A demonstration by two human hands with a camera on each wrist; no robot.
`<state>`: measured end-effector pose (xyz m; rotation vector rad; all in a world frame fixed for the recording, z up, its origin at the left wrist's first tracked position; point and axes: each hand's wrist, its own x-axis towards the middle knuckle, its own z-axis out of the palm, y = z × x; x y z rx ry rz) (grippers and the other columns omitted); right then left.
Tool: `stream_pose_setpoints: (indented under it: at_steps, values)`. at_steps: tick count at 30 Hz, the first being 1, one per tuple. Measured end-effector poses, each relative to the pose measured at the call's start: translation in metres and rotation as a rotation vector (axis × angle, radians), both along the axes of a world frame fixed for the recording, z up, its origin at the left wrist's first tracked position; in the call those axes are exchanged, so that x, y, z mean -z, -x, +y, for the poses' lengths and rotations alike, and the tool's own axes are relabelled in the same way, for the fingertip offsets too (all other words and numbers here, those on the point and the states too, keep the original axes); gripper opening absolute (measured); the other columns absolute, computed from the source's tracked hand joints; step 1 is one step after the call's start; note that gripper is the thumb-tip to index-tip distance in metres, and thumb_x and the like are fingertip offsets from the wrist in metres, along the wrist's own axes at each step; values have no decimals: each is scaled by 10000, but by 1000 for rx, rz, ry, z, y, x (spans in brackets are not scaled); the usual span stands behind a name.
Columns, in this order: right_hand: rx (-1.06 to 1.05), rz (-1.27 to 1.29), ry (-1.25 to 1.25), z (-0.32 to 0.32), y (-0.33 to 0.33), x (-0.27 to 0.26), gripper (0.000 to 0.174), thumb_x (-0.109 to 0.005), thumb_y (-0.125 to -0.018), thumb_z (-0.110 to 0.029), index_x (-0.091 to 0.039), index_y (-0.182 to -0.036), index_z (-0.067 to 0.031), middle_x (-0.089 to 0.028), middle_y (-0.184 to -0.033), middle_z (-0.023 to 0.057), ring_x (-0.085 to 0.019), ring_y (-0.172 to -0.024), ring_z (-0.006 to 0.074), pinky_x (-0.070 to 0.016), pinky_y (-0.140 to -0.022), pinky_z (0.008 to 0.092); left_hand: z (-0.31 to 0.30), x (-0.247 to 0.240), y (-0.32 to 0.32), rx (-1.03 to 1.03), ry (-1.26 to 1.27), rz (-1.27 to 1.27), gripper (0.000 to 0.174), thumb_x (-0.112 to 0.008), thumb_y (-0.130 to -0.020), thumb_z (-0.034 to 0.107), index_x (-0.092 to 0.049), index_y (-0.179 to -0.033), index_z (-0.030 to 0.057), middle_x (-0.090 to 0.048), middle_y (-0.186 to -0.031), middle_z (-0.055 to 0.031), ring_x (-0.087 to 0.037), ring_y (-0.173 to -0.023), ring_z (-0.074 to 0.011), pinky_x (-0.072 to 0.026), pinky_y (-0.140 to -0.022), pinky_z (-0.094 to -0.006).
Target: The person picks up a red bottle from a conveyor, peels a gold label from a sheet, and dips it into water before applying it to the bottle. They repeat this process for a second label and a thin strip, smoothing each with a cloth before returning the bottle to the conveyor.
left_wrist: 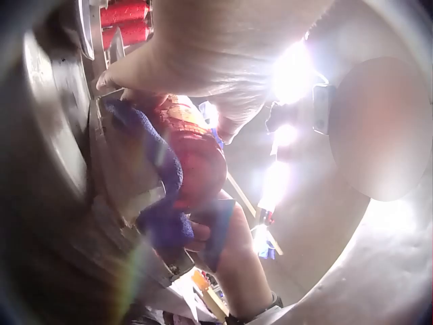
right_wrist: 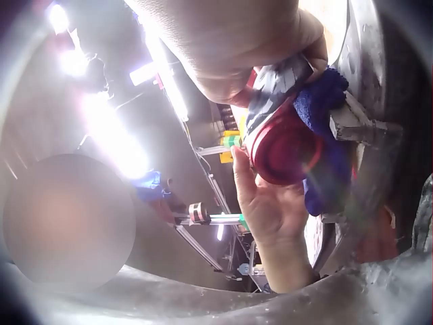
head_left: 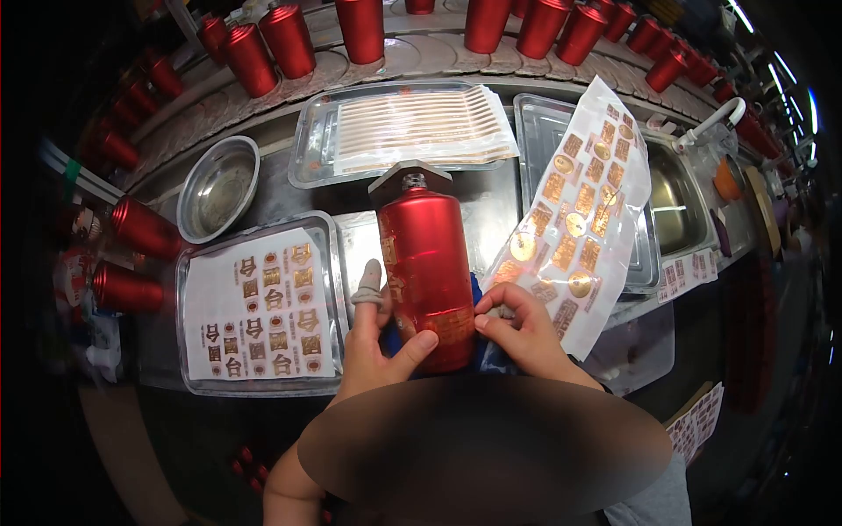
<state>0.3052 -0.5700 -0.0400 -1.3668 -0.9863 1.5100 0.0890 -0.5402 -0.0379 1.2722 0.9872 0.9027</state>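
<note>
A glossy red bottle (head_left: 427, 254) with a bare screw neck lies tilted, neck away from me, bearing gold lettering on its left side and a gold patch low on its right. My left hand (head_left: 373, 351) holds its left side, thumb across the front near the base and a pale band round one finger. At the lower right side my right hand (head_left: 526, 337) has thumb and index finger together. In the right wrist view a thin greyish film (right_wrist: 276, 88) runs from those fingers over the bottle. Blue cloth (right_wrist: 321, 108) lies beneath the bottle.
Left stands a metal tray (head_left: 335, 263) with a sheet of gold characters (head_left: 272, 307). Behind are a round metal bowl (head_left: 219, 188) and a tray of striped strips (head_left: 421, 127). A clear decal sheet (head_left: 579, 219) leans at right. Red bottles (head_left: 360, 31) line a conveyor (head_left: 412, 57).
</note>
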Motion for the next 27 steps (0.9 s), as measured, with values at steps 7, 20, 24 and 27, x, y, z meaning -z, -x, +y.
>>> stream_pose_setpoints:
  at_steps: [7, 20, 24, 27]
  values:
    - [-34, 39, 12, 2, -4, 2, 165, -690, -925, -155, -593, -995, -41, -602, -936, -18, -535, -868, 34, -442, -785, 202, -1, 2, -4, -74, 51, 10, 997, -779, -841, 216, -124, -1528, -87, -428, -1449, -289, -433, -1373, -322, -345, -1114, -360]
    - [-64, 35, -26, 4, -3, 4, 196, -699, -935, -202, -575, -990, -60, -579, -902, -38, -518, -821, 22, -435, -734, 194, -1, 8, -1, -15, 28, -55, 987, -752, -867, 174, -75, -1537, -84, -316, -1522, -259, -361, -1413, -313, -298, -1157, -377]
    - [-76, -112, -62, 6, 0, 0, 243, -729, -913, -246, -565, -956, -70, -562, -858, -47, -489, -768, 19, -416, -678, 191, -2, 4, -4, -31, 40, -39, 1000, -767, -854, 181, -86, -1537, -82, -352, -1504, -252, -384, -1399, -295, -326, -1129, -356]
    - [-82, -170, -86, 7, 1, 0, 276, -749, -895, -270, -559, -935, -75, -550, -836, -52, -468, -753, 18, -399, -665, 188, -2, -3, -7, -48, 32, -18, 996, -777, -844, 189, -111, -1532, -84, -398, -1475, -249, -420, -1374, -274, -360, -1094, -340]
